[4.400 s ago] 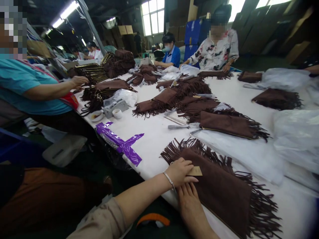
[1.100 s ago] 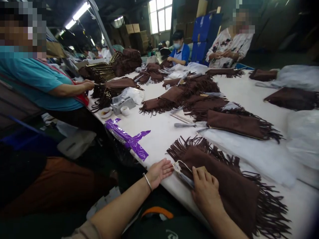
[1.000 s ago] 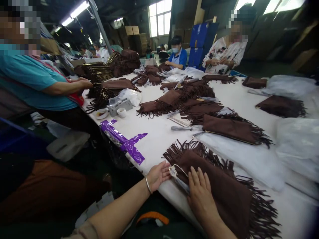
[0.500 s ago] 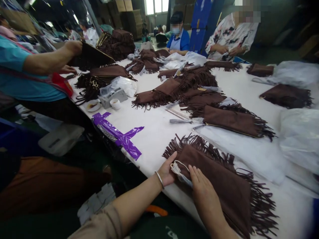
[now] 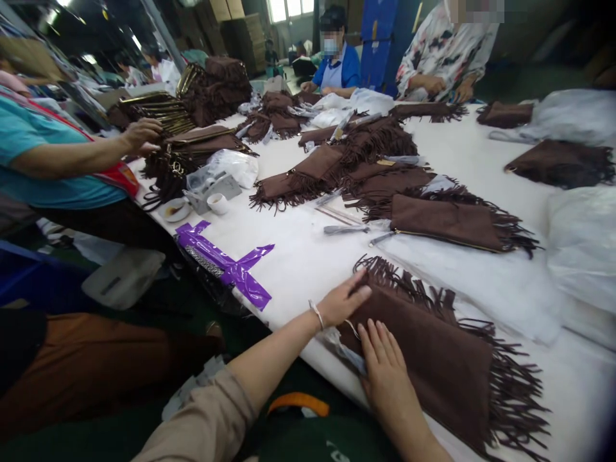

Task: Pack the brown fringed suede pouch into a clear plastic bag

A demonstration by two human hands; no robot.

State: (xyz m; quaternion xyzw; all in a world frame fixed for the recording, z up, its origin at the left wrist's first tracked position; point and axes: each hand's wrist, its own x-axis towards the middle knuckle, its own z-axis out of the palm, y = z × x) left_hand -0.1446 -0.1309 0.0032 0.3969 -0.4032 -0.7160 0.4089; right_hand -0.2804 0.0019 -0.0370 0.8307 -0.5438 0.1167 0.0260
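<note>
White table [image 5: 298, 256], hands [image 5: 386, 372] on brown pouch [image 5: 437, 359]

Open lane on the left, clutter beyond

From afar I had a free strip of white tabletop [image 5: 296, 240] between the glossy purple tape strips [image 5: 235, 266] and the flat, dark-brown fringed fabric pouch [image 5: 433, 350], which the bare left hand [image 5: 342, 303] and bare right hand [image 5: 385, 359] covered in part. Just beyond, a brown rectangular pouch with a brass zipper [image 5: 443, 221] blocked me, a grey wrapped strap [image 5: 344, 229] jutting out at its left. A heap of brown fringed pouches [image 5: 380, 147] closed off the middle; translucent plastic bags [image 5: 584, 244] barred the right edge.
</note>
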